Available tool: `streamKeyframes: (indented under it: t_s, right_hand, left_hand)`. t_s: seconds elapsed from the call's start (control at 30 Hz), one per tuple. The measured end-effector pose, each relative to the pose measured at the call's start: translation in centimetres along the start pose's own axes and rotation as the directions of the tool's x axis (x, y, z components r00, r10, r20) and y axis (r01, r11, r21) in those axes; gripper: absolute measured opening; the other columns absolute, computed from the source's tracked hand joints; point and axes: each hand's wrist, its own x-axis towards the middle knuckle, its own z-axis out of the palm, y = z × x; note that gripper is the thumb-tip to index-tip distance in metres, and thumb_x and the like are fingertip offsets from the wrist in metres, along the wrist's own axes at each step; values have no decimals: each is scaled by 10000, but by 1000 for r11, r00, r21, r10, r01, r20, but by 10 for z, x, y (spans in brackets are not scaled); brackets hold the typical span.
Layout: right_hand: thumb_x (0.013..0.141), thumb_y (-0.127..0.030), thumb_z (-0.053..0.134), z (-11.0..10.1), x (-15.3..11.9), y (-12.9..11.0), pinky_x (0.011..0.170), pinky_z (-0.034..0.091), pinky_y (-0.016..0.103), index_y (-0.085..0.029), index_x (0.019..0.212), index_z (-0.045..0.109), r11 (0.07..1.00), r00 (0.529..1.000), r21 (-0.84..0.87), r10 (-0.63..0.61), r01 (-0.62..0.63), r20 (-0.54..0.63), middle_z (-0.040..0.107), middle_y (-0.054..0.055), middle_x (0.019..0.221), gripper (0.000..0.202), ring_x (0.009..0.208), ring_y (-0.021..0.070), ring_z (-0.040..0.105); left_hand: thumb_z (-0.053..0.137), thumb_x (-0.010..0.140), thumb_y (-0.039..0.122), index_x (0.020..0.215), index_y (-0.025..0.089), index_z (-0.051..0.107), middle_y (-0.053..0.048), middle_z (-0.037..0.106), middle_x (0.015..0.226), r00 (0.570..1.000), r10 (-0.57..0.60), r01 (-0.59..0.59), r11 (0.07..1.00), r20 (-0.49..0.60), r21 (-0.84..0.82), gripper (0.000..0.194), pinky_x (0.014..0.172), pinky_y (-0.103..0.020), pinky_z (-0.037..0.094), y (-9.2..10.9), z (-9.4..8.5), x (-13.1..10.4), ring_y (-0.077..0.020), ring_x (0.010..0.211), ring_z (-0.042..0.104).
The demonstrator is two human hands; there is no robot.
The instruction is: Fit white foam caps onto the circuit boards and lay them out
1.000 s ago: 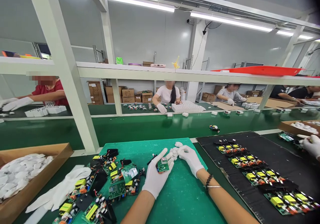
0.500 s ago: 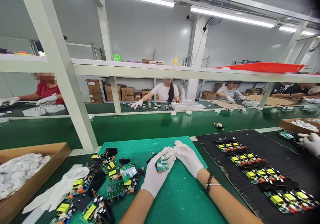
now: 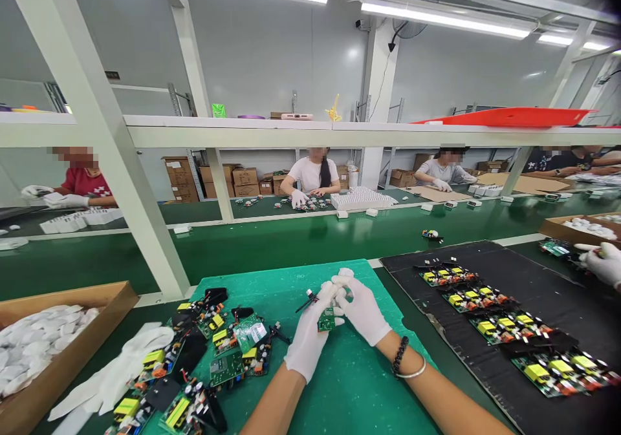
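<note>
My left hand point(image 3: 306, 339), in a white glove, is closed around a small green circuit board point(image 3: 326, 322). A dark part with short leads point(image 3: 306, 300) sticks out on the left side of that hand. My right hand point(image 3: 365, 311), also gloved, meets the left fingertips above the board, its thumb and forefinger pinched together. Something small and white point(image 3: 345, 272) shows at the fingertips; against the white gloves I cannot make out what it is. Both hands are over the green mat point(image 3: 359, 383). A pile of circuit boards point(image 3: 228, 365) with yellow transformers lies left of my left hand.
On the left stand a cardboard box point(image 3: 111, 302) of white pieces and a spare white glove point(image 3: 121, 364). Rows of circuit boards point(image 3: 524, 322) lie on a black sheet point(image 3: 436, 318) at right. Beyond runs a green conveyor point(image 3: 291, 241). A co-worker's gloved hand point(image 3: 601, 264) is at far right.
My left hand has turned and shifted slightly right, tilting the circuit board. My right fingers have curled into a rounder pinch. The view has moved slightly.
</note>
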Motion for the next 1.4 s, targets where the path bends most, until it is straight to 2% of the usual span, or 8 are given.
streamKeyframes:
  t_s: [0.13, 0.37, 0.63, 0.73, 0.83, 0.97, 1.2, 1.4]
  right_hand:
    - [695, -167, 433, 1, 0, 0, 807, 416, 312, -210, 1012, 574, 995, 995, -7, 97, -97, -5, 582, 36, 1025, 350, 879, 173, 540]
    - [643, -211, 503, -1, 4, 10, 517, 411, 236, -161, 742, 549, 952, 947, 77, 281, -295, 157, 520, -29, 556, 120, 513, 114, 490]
    - [642, -235, 512, -11, 3, 10, 492, 438, 221, -158, 655, 490, 903, 876, 148, 333, -402, 349, 533, -14, 568, 81, 495, 96, 512]
    - [619, -174, 486, -21, 3, 13, 510, 457, 242, -151, 645, 522, 912, 875, 131, 321, -389, 364, 549, 1, 572, 50, 519, 114, 529]
    - [624, -159, 487, -31, 9, 20, 591, 462, 271, -150, 702, 565, 945, 924, 83, 285, -315, 256, 568, 18, 657, 110, 608, 135, 541]
    - [597, -128, 552, -39, 18, 30, 766, 409, 321, -161, 839, 618, 979, 976, -65, 200, -195, 88, 544, 32, 794, 253, 747, 163, 517]
    - [568, -88, 601, -44, 17, 37, 777, 369, 303, -183, 812, 662, 956, 984, -275, 140, -105, 112, 503, 13, 727, 269, 779, 181, 483]
    - [642, -185, 602, -45, 25, 40, 620, 383, 240, -162, 721, 607, 924, 971, -353, 201, -146, 126, 542, -5, 678, 83, 607, 128, 491]
  left_hand:
    - [608, 655, 139, 996, 185, 633, -47, 518, 1223, 995, -57, 50, 995, -80, -84, 345, 773, -232, 487, 1, 3, 2, -218, 1157, 433]
    - [562, 685, 186, 1118, 200, 569, -30, 410, 1319, 987, -145, 141, 988, -62, -68, 433, 882, -280, 435, -11, -3, 9, -235, 1220, 350]
    - [623, 658, 267, 1108, 231, 569, -26, 420, 1315, 997, -69, 68, 998, -25, -10, 455, 814, -245, 450, -15, -12, 14, -235, 1190, 385]
    - [604, 690, 284, 1134, 228, 538, -69, 524, 1192, 998, -23, 17, 994, -56, -106, 453, 643, -214, 466, -10, -23, 17, -182, 952, 556]
    - [606, 689, 271, 1150, 181, 514, -90, 599, 978, 997, -15, -4, 972, -78, -236, 479, 536, -214, 437, 1, -34, 19, -119, 679, 573]
    - [625, 665, 217, 1129, 148, 525, -84, 592, 890, 998, 22, -36, 954, -51, -296, 480, 536, -217, 429, 7, -36, 18, -108, 660, 542]
    - [664, 588, 61, 1141, 201, 525, -74, 585, 987, 984, 177, -178, 970, -17, -167, 587, 593, -201, 422, -4, -28, 7, -105, 739, 525]
    - [568, 727, 224, 1105, 169, 533, -153, 518, 1157, 996, -66, 82, 892, 53, -444, 384, 573, -228, 449, -3, -18, 4, -88, 655, 528]
